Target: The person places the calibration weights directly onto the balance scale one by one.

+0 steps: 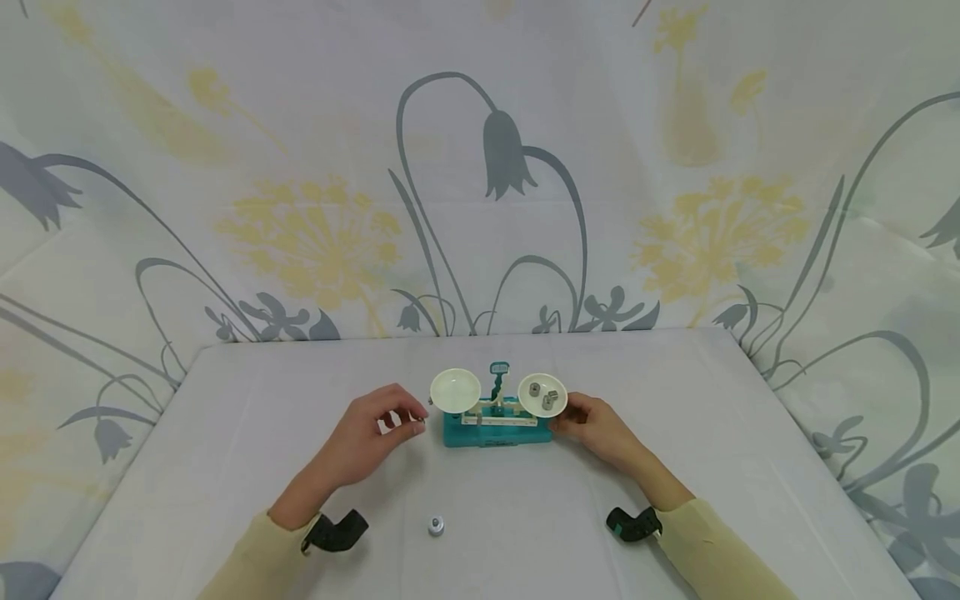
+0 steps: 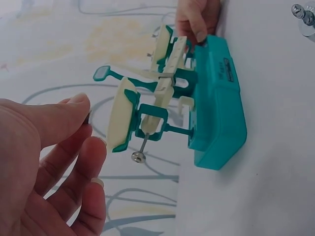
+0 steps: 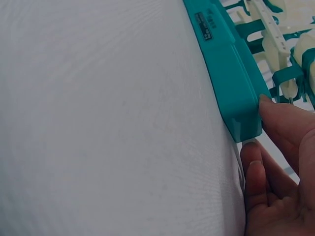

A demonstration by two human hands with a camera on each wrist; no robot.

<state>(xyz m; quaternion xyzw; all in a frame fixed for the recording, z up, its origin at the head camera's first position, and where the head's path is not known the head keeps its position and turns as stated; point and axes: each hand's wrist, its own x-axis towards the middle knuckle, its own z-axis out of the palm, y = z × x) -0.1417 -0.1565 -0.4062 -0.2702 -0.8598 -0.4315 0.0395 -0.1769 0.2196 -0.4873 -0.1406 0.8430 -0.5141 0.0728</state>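
Note:
A teal balance scale (image 1: 495, 431) stands mid-table with two cream pans. The left pan (image 1: 455, 389) is bare; the right pan (image 1: 542, 395) carries three small metal weights (image 1: 547, 397). My left hand (image 1: 414, 423) hovers just left of the scale, thumb and fingertips pinching a tiny dark weight (image 2: 89, 118). My right hand (image 1: 558, 423) holds the right end of the scale's base (image 3: 231, 83), thumb (image 3: 285, 118) on its corner and a finger (image 3: 253, 169) under the edge. In the left wrist view the scale (image 2: 216, 98) lies close to my left hand (image 2: 91, 130).
One silver knobbed weight (image 1: 436, 525) sits on the white tablecloth (image 1: 225, 467) near the front edge, also seen as the weight (image 2: 304, 14) in the left wrist view. A flower-printed cloth (image 1: 480, 167) hangs behind and at both sides.

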